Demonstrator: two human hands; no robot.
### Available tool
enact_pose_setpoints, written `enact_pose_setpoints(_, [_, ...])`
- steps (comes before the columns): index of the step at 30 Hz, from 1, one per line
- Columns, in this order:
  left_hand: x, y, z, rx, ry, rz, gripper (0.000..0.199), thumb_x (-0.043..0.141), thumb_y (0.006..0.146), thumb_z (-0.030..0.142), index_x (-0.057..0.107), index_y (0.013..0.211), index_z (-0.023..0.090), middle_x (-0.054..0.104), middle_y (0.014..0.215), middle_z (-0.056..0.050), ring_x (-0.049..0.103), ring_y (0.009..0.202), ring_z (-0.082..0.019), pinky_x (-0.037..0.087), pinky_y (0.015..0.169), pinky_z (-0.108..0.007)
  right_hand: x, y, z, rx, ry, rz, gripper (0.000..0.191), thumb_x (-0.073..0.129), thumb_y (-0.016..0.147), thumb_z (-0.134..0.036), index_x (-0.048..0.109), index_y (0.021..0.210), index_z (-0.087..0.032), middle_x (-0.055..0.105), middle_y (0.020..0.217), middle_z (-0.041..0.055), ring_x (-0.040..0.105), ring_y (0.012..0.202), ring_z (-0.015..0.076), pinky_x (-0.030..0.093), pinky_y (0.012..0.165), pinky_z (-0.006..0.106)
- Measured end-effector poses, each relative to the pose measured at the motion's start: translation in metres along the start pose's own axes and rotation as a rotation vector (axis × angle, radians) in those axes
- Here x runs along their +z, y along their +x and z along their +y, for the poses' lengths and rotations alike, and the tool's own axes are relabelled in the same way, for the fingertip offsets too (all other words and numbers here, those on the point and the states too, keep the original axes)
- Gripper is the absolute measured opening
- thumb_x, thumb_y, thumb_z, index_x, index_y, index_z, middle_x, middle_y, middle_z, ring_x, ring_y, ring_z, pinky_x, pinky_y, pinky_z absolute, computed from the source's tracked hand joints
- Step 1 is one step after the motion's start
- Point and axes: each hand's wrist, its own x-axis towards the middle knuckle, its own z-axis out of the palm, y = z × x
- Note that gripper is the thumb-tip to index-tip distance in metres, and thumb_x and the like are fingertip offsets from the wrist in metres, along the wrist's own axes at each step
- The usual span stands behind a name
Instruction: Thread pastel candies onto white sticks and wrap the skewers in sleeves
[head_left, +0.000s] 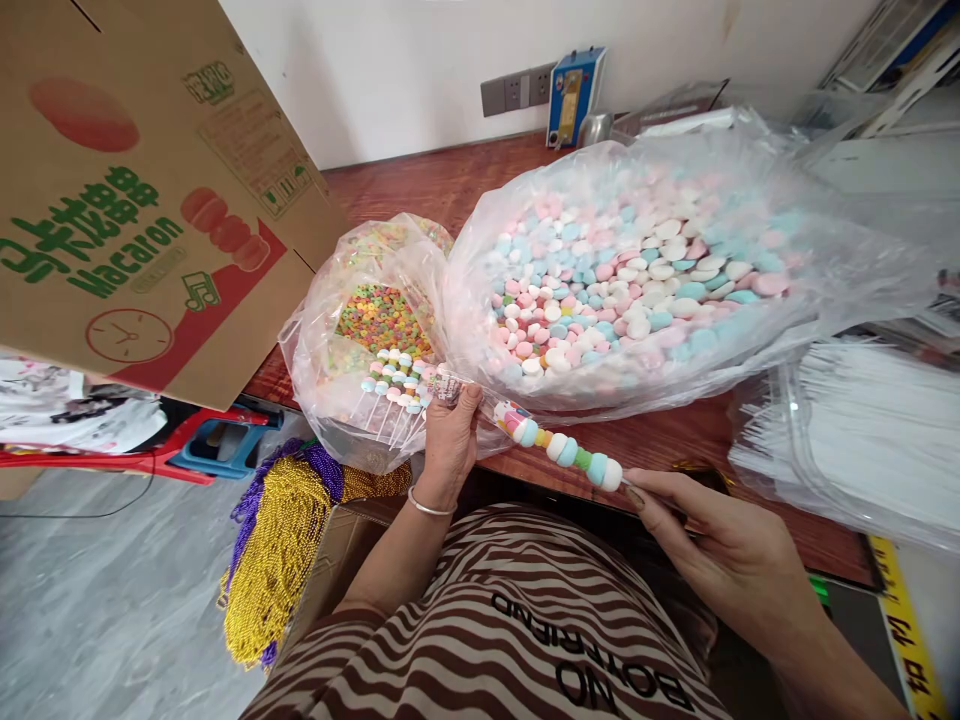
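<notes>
My right hand point(712, 545) pinches the thin stick of a candy skewer point(577, 455). White, pale blue, green and yellow-orange candies are threaded along it, and a colourful piece, perhaps printed, sits at its far end. My left hand point(452, 430) is closed in a pinch on a small clear plastic wrapper point(448, 386) with some print on it, apart from the skewer. Just beside my left hand, several finished candy skewers point(397, 380) lie on a clear bag of small colourful ring candies point(382, 320), their white sticks pointing toward me.
A large clear bag of pastel candies point(637, 290) covers much of the wooden table point(450, 180). White sticks point(877, 440) fill a bag at right. A cardboard box point(150, 200) stands at left. Gold and purple bead strands point(277, 560) hang below. A blue box point(576, 98) stands by the wall.
</notes>
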Motion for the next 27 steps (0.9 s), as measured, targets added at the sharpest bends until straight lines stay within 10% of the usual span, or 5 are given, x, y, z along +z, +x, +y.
enact_pose_setpoints(9, [0.003, -0.003, -0.004, 0.003, 0.031, -0.012, 0.050, 0.100, 0.047, 0.044, 0.063, 0.068, 0.018, 0.062, 0.059, 0.007, 0.053, 0.053, -0.006, 0.045, 0.054, -0.019, 0.004, 0.002, -0.003, 0.368, 0.308, -0.254, 0.045, 0.042, 0.106, -0.052, 0.065, 0.083, -0.021, 0.054, 0.048, -0.0027, 0.047, 0.042, 0.0126, 0.037, 0.043, 0.026])
enact_pose_setpoints(18, [0.006, -0.005, -0.001, -0.034, 0.086, -0.023, 0.045, 0.098, 0.054, 0.043, 0.064, 0.066, 0.015, 0.058, 0.056, 0.007, 0.049, 0.051, -0.005, 0.040, 0.051, -0.019, 0.020, -0.005, 0.000, 0.125, 0.082, 0.018, 0.021, 0.054, 0.102, -0.039, 0.067, 0.095, -0.023, 0.070, 0.073, 0.0012, 0.065, 0.060, 0.0151, 0.049, 0.056, 0.025])
enact_pose_setpoints(27, [0.000, -0.008, -0.012, 0.065, 0.127, -0.094, 0.038, 0.094, 0.064, 0.041, 0.065, 0.071, 0.018, 0.059, 0.062, 0.006, 0.056, 0.061, -0.007, 0.047, 0.064, -0.019, 0.023, 0.000, -0.007, 0.314, 0.274, -0.167, 0.039, 0.044, 0.105, -0.045, 0.062, 0.080, -0.022, 0.058, 0.053, -0.0032, 0.050, 0.045, 0.0113, 0.040, 0.047, 0.024])
